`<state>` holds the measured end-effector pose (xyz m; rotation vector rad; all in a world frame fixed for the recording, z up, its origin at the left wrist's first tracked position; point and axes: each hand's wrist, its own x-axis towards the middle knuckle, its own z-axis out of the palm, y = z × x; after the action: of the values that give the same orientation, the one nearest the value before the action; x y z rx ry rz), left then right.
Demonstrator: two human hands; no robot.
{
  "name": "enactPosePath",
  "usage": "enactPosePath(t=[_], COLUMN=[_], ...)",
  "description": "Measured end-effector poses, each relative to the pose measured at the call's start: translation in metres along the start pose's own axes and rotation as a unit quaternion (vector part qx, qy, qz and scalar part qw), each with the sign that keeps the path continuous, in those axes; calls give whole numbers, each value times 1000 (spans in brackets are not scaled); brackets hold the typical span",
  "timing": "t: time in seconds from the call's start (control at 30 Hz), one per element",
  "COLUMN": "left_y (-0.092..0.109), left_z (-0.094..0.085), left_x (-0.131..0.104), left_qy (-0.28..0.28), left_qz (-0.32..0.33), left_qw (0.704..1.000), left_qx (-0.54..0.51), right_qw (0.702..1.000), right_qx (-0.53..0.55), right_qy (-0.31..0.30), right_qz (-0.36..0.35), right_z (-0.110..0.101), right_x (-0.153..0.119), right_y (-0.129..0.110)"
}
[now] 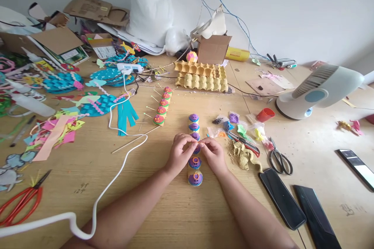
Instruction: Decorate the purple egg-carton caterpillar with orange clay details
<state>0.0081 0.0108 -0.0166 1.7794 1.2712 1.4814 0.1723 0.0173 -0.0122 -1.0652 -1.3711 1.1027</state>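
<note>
In front of me a row of egg-carton cups (195,171) runs away from me, each cup topped with purple clay and a small face. The two nearest cups carry a small orange ring (196,176) of clay; the farther ones show none. Over the middle of the row, my left hand (181,151) and my right hand (214,155) meet with pinched fingertips. Between them shows a thin orange clay strip (199,142), mostly covered by the fingers. My hands partly hide the cup underneath, and I cannot tell whether the strip touches it.
A second cup row (163,107) with red-and-green tops stands left of centre. To the right lie clay bags (242,130), a utility knife (244,142), scissors (280,157), torn carton (242,155) and phones (282,198). A white cable (112,181) crosses the left side.
</note>
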Motion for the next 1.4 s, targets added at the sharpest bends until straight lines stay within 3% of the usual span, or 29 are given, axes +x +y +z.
enactPosePath(t=[0.3,0.6,0.9,1.17,1.3,1.4], left_y=[3,3,5,0,-5,-9], left_z=[-1,-2,-2,-4,-1,2], left_x=[0,-5,-2,-2,-5,-8], left_qy=[-1,18,-17,-7,29,20], left_qz=[-17,-56,10,-19,-91,-126], left_qw=[1000,997,1000,1000,994,989], left_qx=[-19,-42,-8,-20,-44,-69], right_qw=[998,999,999,999,995,995], right_qx=[-32,31,46,-6,-54,-51], right_qy=[-4,15,-9,-22,28,47], right_qz=[-52,-2,-9,-49,-83,-78], right_z=[-2,-1,-1,-2,-3,-2], right_x=[0,1,0,0,2,3], right_y=[-2,2,2,0,2,8])
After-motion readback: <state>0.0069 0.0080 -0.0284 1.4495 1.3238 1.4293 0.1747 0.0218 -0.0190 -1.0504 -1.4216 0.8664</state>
